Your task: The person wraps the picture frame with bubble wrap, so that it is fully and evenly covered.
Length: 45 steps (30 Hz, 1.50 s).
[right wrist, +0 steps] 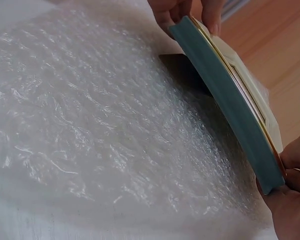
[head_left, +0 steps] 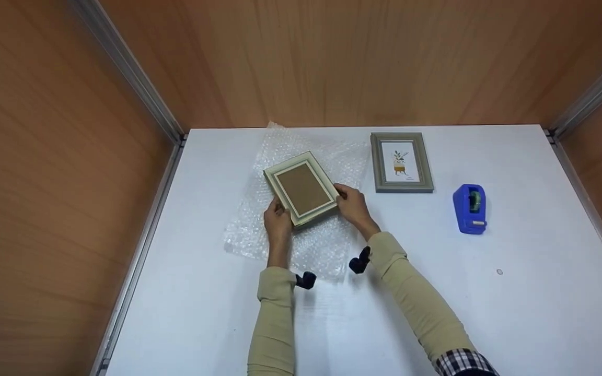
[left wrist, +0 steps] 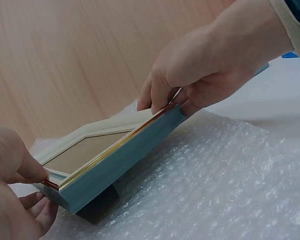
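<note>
Both hands hold a pale cream-green picture frame with a plain brown centre, tilted above a sheet of bubble wrap. The left hand pinches its near left corner, thumb on top and fingers beneath. At the right corner, the right hand grips the edge in the same way. In the left wrist view, the frame's blue-green side faces the camera, and a dark flap sticks out below it. The right wrist view shows the same dark flap over the bubble wrap.
A grey-green picture frame with a plant print lies to the right of the bubble wrap. Farther right stands a blue tape dispenser. A small ring lies on the white table. Wooden panels border the table's back and sides.
</note>
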Each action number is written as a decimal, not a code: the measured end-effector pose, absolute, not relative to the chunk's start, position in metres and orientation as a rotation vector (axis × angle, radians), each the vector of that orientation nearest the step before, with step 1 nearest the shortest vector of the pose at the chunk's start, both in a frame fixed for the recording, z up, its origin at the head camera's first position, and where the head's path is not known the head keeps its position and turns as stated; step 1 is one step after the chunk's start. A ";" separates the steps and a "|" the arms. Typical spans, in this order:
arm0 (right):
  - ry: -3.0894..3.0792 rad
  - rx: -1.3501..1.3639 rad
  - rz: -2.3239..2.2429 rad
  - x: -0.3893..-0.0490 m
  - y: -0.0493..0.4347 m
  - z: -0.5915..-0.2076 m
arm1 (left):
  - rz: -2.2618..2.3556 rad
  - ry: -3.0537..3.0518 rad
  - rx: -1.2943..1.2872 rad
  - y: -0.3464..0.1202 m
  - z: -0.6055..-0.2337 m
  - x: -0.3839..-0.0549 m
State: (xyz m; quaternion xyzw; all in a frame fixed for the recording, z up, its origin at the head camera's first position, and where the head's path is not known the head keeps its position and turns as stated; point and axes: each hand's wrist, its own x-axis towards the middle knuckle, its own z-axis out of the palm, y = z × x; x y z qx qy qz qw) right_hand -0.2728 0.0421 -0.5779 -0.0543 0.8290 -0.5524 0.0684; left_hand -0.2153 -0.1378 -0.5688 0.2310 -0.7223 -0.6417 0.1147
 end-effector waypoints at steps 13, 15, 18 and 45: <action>2.579 -0.162 -1.600 -0.275 0.038 -0.581 | -1.872 -2.168 0.676 -0.140 -0.575 -0.216; 2.587 -0.150 -1.580 -0.274 0.038 -0.583 | -1.860 -2.183 0.678 -0.140 -0.578 -0.215; 2.605 -0.140 -1.561 -0.274 0.037 -0.584 | -1.842 -2.191 0.674 -0.140 -0.579 -0.215; 2.744 0.184 -1.639 -0.304 0.073 -0.563 | -2.020 -2.120 0.678 -0.144 -0.581 -0.212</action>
